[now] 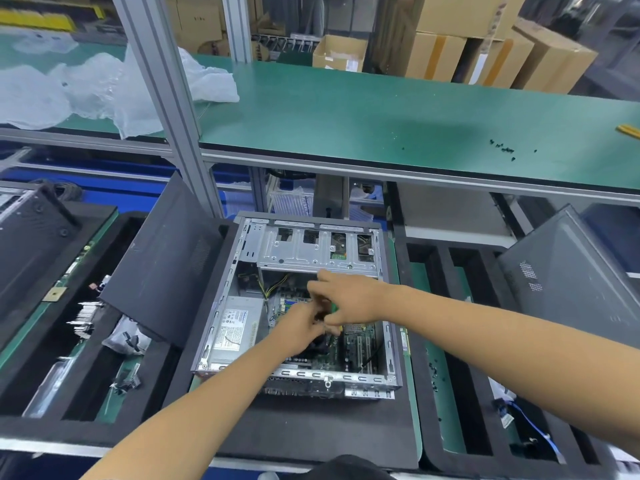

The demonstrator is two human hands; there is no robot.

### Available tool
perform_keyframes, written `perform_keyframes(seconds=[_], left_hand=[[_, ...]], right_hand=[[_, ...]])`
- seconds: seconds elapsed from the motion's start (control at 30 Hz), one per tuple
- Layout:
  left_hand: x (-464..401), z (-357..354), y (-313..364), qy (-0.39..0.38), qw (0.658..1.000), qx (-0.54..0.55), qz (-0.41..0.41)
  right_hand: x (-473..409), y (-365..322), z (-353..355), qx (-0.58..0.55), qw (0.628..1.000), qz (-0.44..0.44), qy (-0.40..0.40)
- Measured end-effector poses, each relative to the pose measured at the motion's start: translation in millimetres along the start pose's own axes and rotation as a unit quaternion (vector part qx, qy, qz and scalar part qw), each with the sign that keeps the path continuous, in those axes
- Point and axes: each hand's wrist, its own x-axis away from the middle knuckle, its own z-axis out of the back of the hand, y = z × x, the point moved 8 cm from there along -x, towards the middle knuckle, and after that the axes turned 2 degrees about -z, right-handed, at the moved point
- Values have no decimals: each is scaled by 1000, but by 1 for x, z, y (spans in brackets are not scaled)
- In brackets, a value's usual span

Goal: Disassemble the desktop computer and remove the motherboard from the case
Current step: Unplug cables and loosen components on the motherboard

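Open desktop case (298,306) lying on its side on a black foam pad (311,431), near the front edge of the lower worktop, side panel off. Inside, green motherboard (353,344) in the right half of the case floor, partly hidden by both hands. Silver power supply (235,330) along the left wall, labels facing up. Empty metal drive cage (315,247) across the far end, with yellow and black wires (273,285) running down beneath it.

Left hand (301,323) reaching into the middle of the case, fingers curled over the board; what they pinch, if anything, cannot be told. Right hand (346,299) just above and touching it, fingers bent downward around something small and green, too blurred to name.

Dark side panel (166,268) leaning against the case's left side. Another grey panel (568,271) propped at the right. Upper green shelf (381,112) behind, carrying small black screws (502,147) near its right front edge and crumpled plastic wrap (86,88) at its left. Cardboard boxes (485,46) beyond.
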Motion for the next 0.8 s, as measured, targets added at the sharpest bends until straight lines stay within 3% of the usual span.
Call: perform_keyframes(seconds=[0.1,0.2,0.37,0.5,0.6,0.7,0.8], left_hand=[[-2,4,6,14,999,-45,-12],[-4,8,13,42,995,-78,-34],[-5,8,13,64,997,-11,-43],[-7,5,21,-35,997,55,-39],[-6,8,13,-60,996,63,-26],[-4,5,5,-52,996,67,-30],[-3,4,0,-37,997,58,-21]], right_hand=[[-2,11,-7,26,993,-111,-38],[-3,8,-13,94,983,-131,-89],[-2,-13,-11,155,984,11,-82],[4,-27,-13,323,932,154,-53],[10,-33,-13,347,910,226,-29],[13,-33,-15,345,903,254,-24],[6,-26,-14,252,949,182,-54]])
